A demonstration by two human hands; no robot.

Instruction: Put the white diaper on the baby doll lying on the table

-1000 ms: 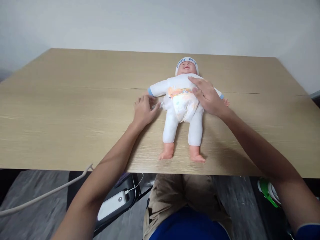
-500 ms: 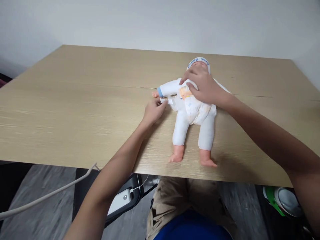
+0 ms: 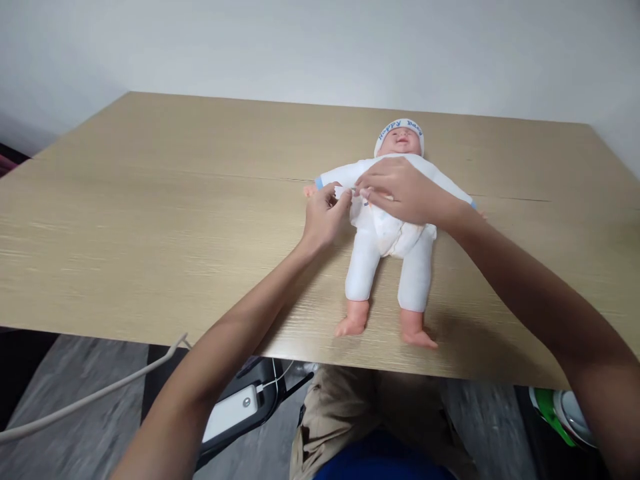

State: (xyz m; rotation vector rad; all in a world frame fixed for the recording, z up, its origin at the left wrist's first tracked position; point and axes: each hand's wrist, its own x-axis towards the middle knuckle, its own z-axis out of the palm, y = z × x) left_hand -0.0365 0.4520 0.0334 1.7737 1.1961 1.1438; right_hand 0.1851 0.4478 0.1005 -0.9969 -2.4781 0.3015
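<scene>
A baby doll [image 3: 364, 263] in white clothes and a "Happy Baby" cap lies on its back, feet toward me. A diaper [image 3: 395, 233] with a printed front is around its hips, over the clothes. My left hand [image 3: 324, 212] pinches the diaper's white side tab [image 3: 343, 193] between thumb and fingers, beside the doll's waist. My right hand [image 3: 407, 192] lies across the doll's belly on the diaper's front edge. Its fingertips come together close to the tab; what they grip, if anything, is hidden.
The wooden table [image 3: 175, 213] reaches back to a pale wall [image 3: 320, 47]. Below its front edge are a white power bank [image 3: 230, 413] with a cable, a thick pale cable [image 3: 90, 400] at the left, and a green-and-white object [image 3: 555, 413] at the right.
My left hand has drawn the tab inward and up toward the belly. My right hand has moved down from the chest to the diaper's front, uncovering the doll's face.
</scene>
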